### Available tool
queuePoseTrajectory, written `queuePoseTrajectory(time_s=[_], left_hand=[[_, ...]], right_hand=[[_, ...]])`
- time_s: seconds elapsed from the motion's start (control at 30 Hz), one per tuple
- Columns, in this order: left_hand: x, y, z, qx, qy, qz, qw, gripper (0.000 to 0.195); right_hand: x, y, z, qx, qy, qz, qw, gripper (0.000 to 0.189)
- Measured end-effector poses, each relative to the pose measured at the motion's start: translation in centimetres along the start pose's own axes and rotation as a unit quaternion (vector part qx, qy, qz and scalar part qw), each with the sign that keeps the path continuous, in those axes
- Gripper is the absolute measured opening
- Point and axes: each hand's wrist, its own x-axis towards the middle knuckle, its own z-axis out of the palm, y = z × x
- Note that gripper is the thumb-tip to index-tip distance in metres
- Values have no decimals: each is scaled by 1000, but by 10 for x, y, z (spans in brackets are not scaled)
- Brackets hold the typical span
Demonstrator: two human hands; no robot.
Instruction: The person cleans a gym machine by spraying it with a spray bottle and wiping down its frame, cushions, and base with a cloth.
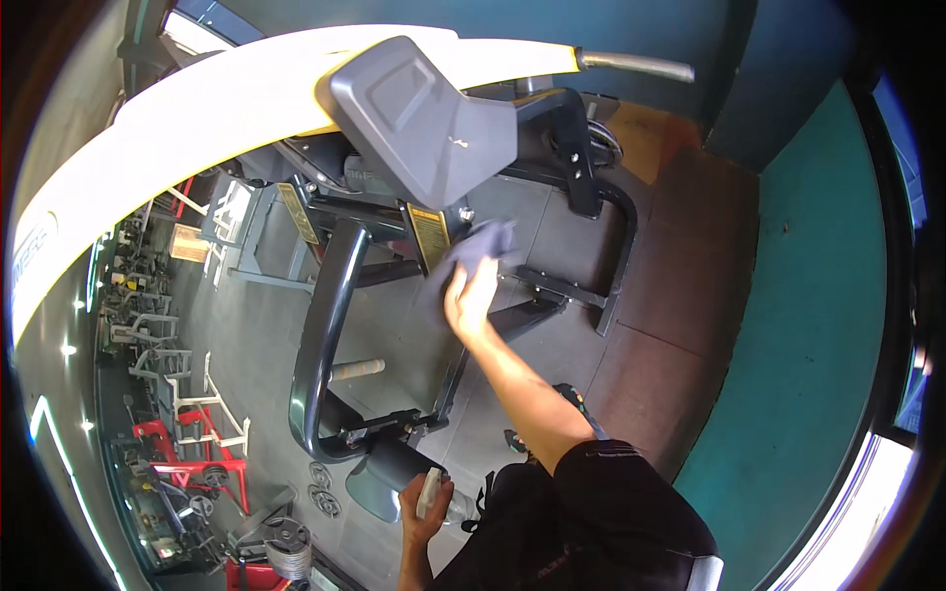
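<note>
My right hand [471, 295] reaches forward, shut on a bluish-grey cloth [484, 242], which is blurred. The cloth is against or just in front of the black frame of a weight machine, beside a yellow instruction placard [429, 233]; whether it touches cannot be told. Above it is a grey molded pad [425, 122] of the machine. Low in the view, close to my body, my left hand [423, 510] grips a spray bottle with a white trigger head [429, 491] and a clear body [460, 507]. A black padded roller [403, 464] is just beyond that hand.
A bright yellow-white machine arm [222, 111] arches overhead, ending in a metal bar [639, 63]. A curved black tube [329, 332] stands left of my right arm. Weight plates [288, 547] and other gym machines are at left. A teal wall [805, 295] rises at right.
</note>
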Motion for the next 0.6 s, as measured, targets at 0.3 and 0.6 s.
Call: queuePoseTrajectory(time_s=[0.3,0.6], left_hand=[[-13,-5,0,-38,50,-31,998,14],[78,-54,58,-151,87,11,985,12]], right_hand=[[40,-29,-23,-297,-433,-383,760,58],[113,-69,25,-300,-387,-411,769,82]])
